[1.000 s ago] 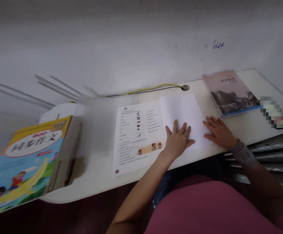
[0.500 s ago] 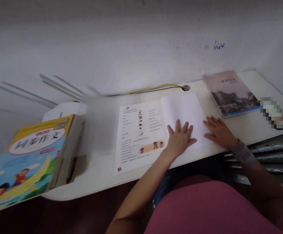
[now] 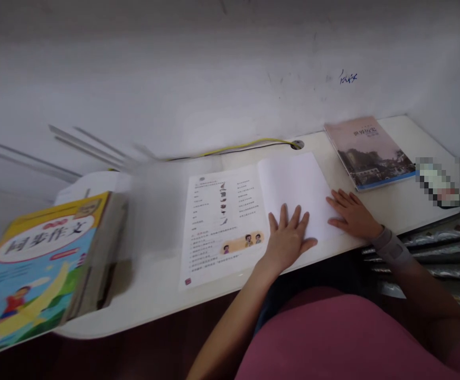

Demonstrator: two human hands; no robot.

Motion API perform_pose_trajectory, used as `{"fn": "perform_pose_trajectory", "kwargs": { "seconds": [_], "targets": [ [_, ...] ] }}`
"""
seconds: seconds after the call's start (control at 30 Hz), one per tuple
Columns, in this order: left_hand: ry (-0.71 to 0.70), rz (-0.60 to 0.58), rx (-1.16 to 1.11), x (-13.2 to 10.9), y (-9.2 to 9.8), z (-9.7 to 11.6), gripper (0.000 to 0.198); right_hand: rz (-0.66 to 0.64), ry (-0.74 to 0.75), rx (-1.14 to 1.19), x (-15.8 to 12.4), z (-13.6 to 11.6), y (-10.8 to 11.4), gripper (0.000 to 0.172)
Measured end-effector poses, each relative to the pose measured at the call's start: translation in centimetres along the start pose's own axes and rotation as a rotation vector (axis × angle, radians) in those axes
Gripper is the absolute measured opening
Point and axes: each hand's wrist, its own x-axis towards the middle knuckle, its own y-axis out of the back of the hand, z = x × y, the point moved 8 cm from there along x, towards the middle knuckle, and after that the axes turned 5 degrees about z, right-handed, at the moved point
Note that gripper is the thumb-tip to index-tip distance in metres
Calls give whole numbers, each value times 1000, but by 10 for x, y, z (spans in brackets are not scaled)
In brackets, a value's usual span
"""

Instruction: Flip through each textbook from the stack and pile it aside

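The printed worksheet lies flat on the counter, its right half a blank white flap under both hands — left hand and right hand spread open, palms down, gripping nothing — its small print too blurred to read.

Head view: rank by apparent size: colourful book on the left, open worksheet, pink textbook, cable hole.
1-2. colourful book and open worksheet: look about alike. The book is nearer and cropped by the frame, so unranked.
3. pink textbook
4. cable hole
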Motion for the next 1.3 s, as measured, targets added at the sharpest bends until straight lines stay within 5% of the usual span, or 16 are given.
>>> {"fn": "perform_pose_trajectory", "kwargs": {
  "seconds": [1.3],
  "targets": [
    [-76,-51,-11,12,0,10,65,-20,0,32,1,3,-2,71]
  ]
}}
